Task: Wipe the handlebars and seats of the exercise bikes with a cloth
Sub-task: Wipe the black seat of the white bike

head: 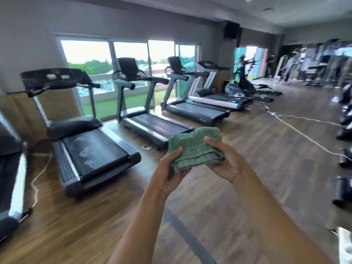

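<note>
A folded green cloth (194, 149) is held up in front of me over the wooden floor. My left hand (167, 174) grips its lower left corner with the thumb on top. My right hand (224, 161) grips its right side, thumb pressed onto the cloth. Dark blurred shapes, which may be exercise bikes (345, 126), stand along the right edge; their handlebars and seats cannot be made out.
A row of treadmills (91, 149) lines the windows on the left. White cables (297, 130) run across the wooden floor (247, 187). An elliptical machine (245, 77) and weight machines (323, 65) stand at the far end.
</note>
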Demonstrator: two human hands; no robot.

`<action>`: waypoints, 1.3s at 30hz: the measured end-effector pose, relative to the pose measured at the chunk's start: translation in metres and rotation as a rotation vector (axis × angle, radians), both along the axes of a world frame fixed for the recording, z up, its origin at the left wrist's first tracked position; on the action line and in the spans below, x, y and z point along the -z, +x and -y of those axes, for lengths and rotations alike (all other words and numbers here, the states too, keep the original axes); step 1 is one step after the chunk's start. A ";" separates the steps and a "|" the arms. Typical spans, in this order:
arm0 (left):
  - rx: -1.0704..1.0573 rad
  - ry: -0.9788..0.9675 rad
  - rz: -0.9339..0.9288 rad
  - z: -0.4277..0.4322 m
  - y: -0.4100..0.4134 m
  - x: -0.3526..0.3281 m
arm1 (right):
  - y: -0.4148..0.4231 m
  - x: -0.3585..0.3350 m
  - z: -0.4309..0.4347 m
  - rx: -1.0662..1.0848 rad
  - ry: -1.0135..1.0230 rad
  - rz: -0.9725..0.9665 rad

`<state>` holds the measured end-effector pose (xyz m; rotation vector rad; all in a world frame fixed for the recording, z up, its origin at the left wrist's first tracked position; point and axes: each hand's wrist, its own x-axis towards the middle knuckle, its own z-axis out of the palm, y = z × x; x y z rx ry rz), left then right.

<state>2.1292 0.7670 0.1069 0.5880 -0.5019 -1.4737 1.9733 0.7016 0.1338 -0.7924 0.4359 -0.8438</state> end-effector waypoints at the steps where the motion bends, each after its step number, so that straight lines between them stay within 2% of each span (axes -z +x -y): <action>1: 0.029 0.041 0.067 0.014 0.007 0.005 | 0.005 0.013 0.005 0.036 0.041 0.028; 5: 0.084 0.189 0.469 0.064 0.024 0.032 | 0.018 0.068 0.021 0.204 0.233 -0.068; 9: 0.167 0.195 0.825 0.108 0.017 0.031 | 0.003 0.082 0.040 0.392 0.271 -0.100; 15: 0.229 -0.038 1.013 0.183 -0.053 0.010 | -0.061 0.067 0.084 0.653 0.305 -0.040; 19: 0.122 -0.259 1.389 0.211 -0.131 0.014 | -0.121 0.078 0.104 0.812 0.315 -0.095; 22: 0.073 -0.398 1.580 0.219 -0.201 0.016 | -0.168 0.085 0.119 0.923 0.316 -0.026; 26: 0.202 -0.534 1.602 0.240 -0.300 0.026 | -0.240 0.088 0.139 1.019 0.254 0.153; 30: 0.411 -0.627 1.576 0.261 -0.388 0.028 | -0.313 0.092 0.158 1.151 0.253 0.212; 33: 0.595 -0.657 1.480 0.276 -0.445 0.025 | -0.367 0.092 0.169 1.254 0.270 0.175; 39: 0.747 -0.601 1.155 0.312 -0.533 0.036 | -0.453 0.096 0.177 1.401 0.304 0.155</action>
